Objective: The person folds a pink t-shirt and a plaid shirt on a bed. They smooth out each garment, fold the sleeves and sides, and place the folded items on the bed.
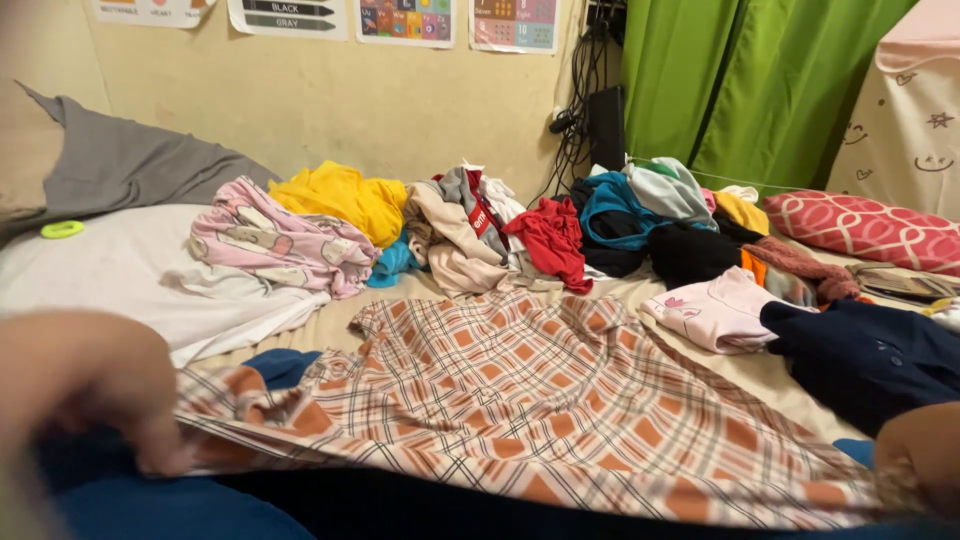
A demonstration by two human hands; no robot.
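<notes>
Plaid cloth (540, 410) lies flat, long axis left-right between left hand (85, 385) and right hand (920, 455)

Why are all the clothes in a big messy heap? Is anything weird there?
The clothes pile lies jumbled and unfolded against the wall. Only the plaid cloth is spread out, its near edge held by the left hand and right hand. A green ring sits alone on the white sheet.

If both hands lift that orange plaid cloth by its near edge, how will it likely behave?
The plaid cloth will probably be floppy: it already lies in soft wrinkles and folds over at the edge by the left hand. It looks thin, so likely light. Spread wide across the bed toward the right hand, its middle would probably sag.
</notes>
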